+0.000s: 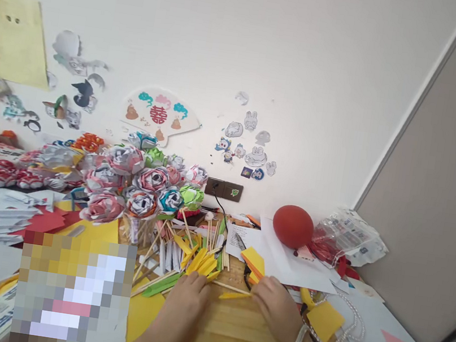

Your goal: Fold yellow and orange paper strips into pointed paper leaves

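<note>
My left hand [189,298] is on the wooden tabletop with its fingers curled together at the left end of a thin wooden stick [231,288]. Across from it, my right hand [272,301] pinches the stick's other end, beside a narrow yellow folded paper piece [234,296]. My fingertips are partly hidden. Just beyond my left hand lies a pile of yellow folded paper strips [202,262]. An orange-yellow folded paper stack [254,262] rests near my right fingers, partly over dark-handled scissors [238,241].
A bunch of paper flowers [153,180] stands at the back left, with loose wooden sticks [213,234] beside it. A red balloon [293,226] sits at the back right. Bead strings [353,321] and a yellow square [325,321] lie by my right wrist. Pixelation covers the lower left.
</note>
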The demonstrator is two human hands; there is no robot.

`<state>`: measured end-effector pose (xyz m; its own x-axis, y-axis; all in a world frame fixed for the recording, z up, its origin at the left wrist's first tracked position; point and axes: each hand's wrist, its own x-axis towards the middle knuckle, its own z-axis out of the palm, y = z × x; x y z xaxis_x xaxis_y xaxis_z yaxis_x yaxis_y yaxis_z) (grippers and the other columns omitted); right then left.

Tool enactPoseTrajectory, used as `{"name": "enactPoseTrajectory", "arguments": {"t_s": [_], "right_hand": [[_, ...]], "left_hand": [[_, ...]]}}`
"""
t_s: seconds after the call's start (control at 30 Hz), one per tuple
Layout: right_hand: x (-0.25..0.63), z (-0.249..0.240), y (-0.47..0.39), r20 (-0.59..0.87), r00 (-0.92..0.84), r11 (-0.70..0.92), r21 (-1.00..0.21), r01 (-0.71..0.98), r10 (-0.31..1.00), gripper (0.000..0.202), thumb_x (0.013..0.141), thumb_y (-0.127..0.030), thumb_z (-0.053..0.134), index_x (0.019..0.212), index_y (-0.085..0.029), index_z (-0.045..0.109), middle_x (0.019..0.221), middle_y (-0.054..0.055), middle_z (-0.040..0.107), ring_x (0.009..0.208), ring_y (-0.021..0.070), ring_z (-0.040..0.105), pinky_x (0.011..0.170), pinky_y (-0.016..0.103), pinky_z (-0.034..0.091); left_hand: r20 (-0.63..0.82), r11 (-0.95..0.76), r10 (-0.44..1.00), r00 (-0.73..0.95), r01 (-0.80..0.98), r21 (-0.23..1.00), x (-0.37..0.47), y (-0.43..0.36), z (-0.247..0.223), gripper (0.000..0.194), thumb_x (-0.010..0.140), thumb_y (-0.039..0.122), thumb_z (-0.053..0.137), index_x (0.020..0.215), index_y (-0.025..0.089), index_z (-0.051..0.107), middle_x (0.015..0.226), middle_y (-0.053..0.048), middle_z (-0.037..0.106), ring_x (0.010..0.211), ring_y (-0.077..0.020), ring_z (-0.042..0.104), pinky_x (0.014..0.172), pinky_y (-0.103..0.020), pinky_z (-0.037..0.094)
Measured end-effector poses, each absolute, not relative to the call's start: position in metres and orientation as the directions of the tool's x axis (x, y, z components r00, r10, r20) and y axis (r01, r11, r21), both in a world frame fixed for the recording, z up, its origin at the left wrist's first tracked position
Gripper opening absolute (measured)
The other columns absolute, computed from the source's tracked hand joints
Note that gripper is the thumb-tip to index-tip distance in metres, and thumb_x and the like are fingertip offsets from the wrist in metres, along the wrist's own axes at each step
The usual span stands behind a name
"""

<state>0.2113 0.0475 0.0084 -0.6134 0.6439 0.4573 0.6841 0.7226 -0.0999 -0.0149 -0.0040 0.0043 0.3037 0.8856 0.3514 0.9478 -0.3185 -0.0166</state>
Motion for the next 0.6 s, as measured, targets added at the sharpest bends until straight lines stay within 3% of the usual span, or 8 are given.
{"name": "enactPoseTrajectory", "arguments": {"t_s": [0.03,0.1,0.33,0.43,0.6], "right_hand": [[0.203,0.020,0.055,0.491,-0.582,0.706,-0.099,0.702,0.648,0.019,0.089,-0.011,0.046,0.079,-0.018,0.060,0.081,0.004,0.059,0.077,0.0190,0.053,0.069,0.030,0.043],[0.178,0.040,0.070,0.516,-0.537,0.671,-0.104,0.734,0.668,0.020,0.090,-0.011,0.044,0.084,-0.018,0.062,0.086,0.006,0.060,0.083,0.0197,0.053,0.075,0.031,0.044],[0.104,0.055,0.099,0.359,-0.651,0.703,-0.019,0.711,0.669,0.025,0.080,-0.012,0.058,0.101,-0.024,0.065,0.103,0.003,0.063,0.098,0.0193,0.052,0.081,0.028,0.042],[0.128,0.052,0.099,0.347,-0.552,0.596,-0.025,0.802,0.758,0.023,0.086,-0.015,0.050,0.100,-0.023,0.066,0.104,0.004,0.063,0.099,0.0188,0.052,0.083,0.027,0.040],[0.183,0.042,0.101,0.270,-0.347,0.362,-0.004,0.932,0.898,0.016,0.081,-0.019,0.055,0.091,-0.015,0.068,0.092,0.013,0.067,0.092,0.0267,0.056,0.074,0.033,0.040]], "left_hand": [[0.371,-0.280,0.880,0.297,0.955,-0.101,-0.019,0.000,0.003,0.021,0.083,0.008,0.048,0.083,0.019,0.066,0.093,-0.004,0.066,0.089,-0.0215,0.059,0.077,-0.033,0.047],[0.384,-0.238,0.880,0.280,0.959,-0.154,-0.025,0.006,-0.003,0.023,0.081,0.005,0.048,0.084,0.017,0.068,0.102,-0.007,0.065,0.094,-0.0247,0.059,0.077,-0.036,0.048],[0.474,-0.118,0.857,0.201,0.973,-0.198,-0.034,0.018,-0.019,0.029,0.081,0.007,0.049,0.104,0.013,0.066,0.118,-0.015,0.060,0.100,-0.0301,0.058,0.075,-0.040,0.049],[0.557,-0.067,0.813,0.171,0.977,-0.202,-0.038,0.025,-0.025,0.027,0.080,0.010,0.054,0.103,0.018,0.067,0.121,-0.013,0.059,0.104,-0.0296,0.056,0.080,-0.039,0.047],[0.565,-0.222,0.752,0.338,0.938,-0.265,-0.042,0.030,-0.030,0.025,0.083,0.022,0.056,0.106,0.025,0.066,0.131,-0.007,0.054,0.120,-0.0295,0.047,0.094,-0.042,0.039]]}}
